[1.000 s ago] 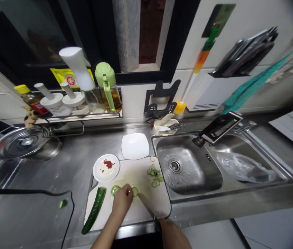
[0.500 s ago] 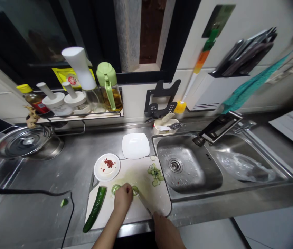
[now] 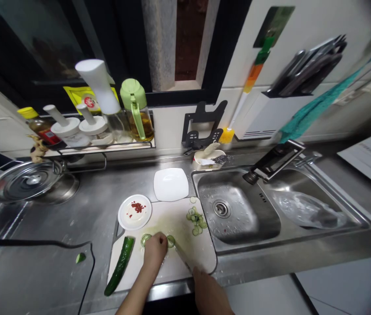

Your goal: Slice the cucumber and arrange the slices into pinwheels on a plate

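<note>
My left hand (image 3: 155,250) rests on the white cutting board (image 3: 172,271) with its fingers curled together; what they hold, if anything, is hidden. Cucumber slices (image 3: 145,239) lie just left of it, and another cucumber slice (image 3: 171,241) sits at its right, beside the knife tip. My right hand (image 3: 207,286) is closed around the handle of a knife (image 3: 183,256), its blade slanting up and left across the board. A pile of cucumber slices (image 3: 197,222) lies at the board's right edge. One long cucumber (image 3: 120,266) lies along the left edge.
A round white plate (image 3: 134,221) with small red pieces overlaps the board's upper left corner. Behind the board is a square white plate (image 3: 171,183). To the right is a steel sink (image 3: 241,218). A cucumber end (image 3: 80,257) and a black cable (image 3: 41,242) lie at left.
The whole view has shifted slightly. Both hands, the knife and the slices stay in nearly the same places on the board.
</note>
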### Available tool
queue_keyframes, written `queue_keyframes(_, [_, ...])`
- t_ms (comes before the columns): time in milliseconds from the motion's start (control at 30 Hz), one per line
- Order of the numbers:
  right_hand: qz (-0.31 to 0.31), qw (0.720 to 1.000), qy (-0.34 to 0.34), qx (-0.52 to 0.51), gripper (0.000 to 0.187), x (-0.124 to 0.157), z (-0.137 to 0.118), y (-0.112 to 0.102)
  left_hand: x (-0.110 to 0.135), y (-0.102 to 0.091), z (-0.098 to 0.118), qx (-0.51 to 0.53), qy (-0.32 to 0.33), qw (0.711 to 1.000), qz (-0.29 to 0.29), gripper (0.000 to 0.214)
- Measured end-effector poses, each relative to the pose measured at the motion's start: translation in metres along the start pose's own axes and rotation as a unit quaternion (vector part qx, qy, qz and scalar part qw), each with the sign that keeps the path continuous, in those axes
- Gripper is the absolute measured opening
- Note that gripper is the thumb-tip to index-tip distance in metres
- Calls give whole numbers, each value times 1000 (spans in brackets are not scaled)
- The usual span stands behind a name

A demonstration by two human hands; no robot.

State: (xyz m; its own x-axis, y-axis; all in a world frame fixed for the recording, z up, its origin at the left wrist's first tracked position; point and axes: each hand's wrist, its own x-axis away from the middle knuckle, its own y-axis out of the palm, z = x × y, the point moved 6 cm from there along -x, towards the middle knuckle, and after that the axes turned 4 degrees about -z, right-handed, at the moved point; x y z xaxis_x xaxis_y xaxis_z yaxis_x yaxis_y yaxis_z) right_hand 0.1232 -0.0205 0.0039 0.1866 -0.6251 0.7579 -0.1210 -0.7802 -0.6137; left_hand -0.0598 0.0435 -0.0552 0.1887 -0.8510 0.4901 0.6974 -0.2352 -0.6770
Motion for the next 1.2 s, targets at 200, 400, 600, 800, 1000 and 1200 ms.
queue_keyframes(200, [-4, 1000, 5, 14, 52, 0, -2, -3, -1, 1, 0, -3, -4, 1000, -1, 21])
queue_keyframes(400, [-8, 1000, 7, 4, 51, -1, -6, 1, -1, -1, 1, -2, -4, 1000, -2, 20])
queue_keyframes(600, [3, 1000, 11, -20, 53, -6, 15, 24, 1, -1, 4, 0, -3, 1000, 6, 20])
queue_keyframes(800, [19, 997, 0, -79, 52, 4, 39, 32, 7, -8, 2, 10, 11, 1000, 20, 21])
queue_keyframes(1000, [33, 996, 18, -80, 51, 6, 44, 32, 20, -44, -22, 24, -13, 997, 76, 23])
queue_keyframes(1200, [41, 996, -9, -76, 54, 9, 47, 28, 26, -58, -45, -24, -33, 995, 90, 22])
